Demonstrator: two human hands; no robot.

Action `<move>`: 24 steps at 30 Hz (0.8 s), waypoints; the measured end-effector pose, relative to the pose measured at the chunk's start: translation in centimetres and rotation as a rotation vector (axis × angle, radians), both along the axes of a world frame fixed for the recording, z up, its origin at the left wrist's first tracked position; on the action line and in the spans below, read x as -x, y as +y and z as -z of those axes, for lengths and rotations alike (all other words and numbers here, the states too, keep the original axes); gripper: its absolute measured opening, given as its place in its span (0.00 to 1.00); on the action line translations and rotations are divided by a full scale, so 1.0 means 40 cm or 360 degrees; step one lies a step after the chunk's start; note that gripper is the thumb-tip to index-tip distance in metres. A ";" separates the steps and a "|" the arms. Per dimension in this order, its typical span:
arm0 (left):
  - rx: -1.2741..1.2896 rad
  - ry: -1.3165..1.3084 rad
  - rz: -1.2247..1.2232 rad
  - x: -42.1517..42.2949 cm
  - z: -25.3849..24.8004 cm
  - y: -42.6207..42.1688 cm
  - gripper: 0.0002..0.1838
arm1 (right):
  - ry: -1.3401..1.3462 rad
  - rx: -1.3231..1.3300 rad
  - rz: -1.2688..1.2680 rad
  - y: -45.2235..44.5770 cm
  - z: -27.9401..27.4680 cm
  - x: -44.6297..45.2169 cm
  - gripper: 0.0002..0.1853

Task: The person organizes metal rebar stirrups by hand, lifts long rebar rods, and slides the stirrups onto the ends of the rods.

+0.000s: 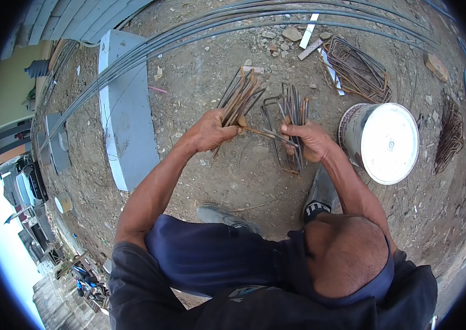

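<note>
Rusty bent rods (244,91), as I watch the head view from afar, sit gripped in the left hand (216,129); the right hand (309,140) clasps greyer bent rods (294,103) (one brownish bar (260,131) spans the gap), near a white bucket (389,144).

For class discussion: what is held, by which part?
Left hand: rusty bent metal rods; right hand: greyish bent metal rods; both around their nearer halves.

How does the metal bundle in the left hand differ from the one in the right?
The left bundle looks browner and rustier; the right bundle looks greyer. In the picture, the left bundle leans rightward at the top, while the right bundle runs nearly upright. Both are hand-held bunches of bent metal rods.
</note>
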State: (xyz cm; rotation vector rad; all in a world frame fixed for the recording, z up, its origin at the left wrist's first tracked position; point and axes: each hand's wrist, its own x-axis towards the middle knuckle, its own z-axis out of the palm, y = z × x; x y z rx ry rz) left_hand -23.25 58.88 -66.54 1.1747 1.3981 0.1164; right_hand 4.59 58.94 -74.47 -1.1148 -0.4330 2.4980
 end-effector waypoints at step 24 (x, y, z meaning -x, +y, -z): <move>0.0105 -0.0179 -0.0099 -0.075 0.070 -0.035 0.08 | 0.0106 0.0278 -0.0218 -0.033 -0.031 0.049 0.15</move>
